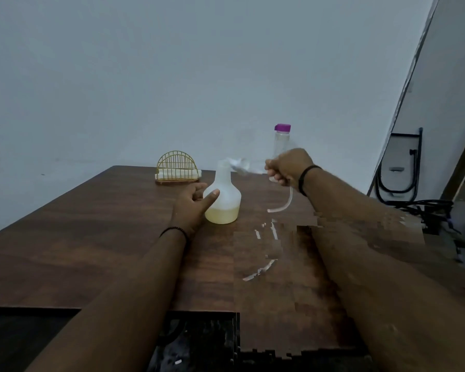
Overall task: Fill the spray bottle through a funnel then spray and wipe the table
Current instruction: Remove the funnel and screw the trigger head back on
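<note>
A translucent white spray bottle [223, 200] stands uncapped on the brown table [91, 237], with pale yellow liquid in its lower part. My left hand [192, 204] wraps its left side, thumb across the front. My right hand [287, 167] is closed around the spray head [242, 167], which is blurred, just right of the bottle's neck. The head's dip tube [285, 202] hangs down from my fist and curls over the table. No funnel shows.
A clear bottle with a purple cap [281, 140] stands behind my right hand. A gold wire napkin holder [177, 169] with white napkins sits at the table's far edge. Black chair frames and cables [403, 170] lie to the right, off the table.
</note>
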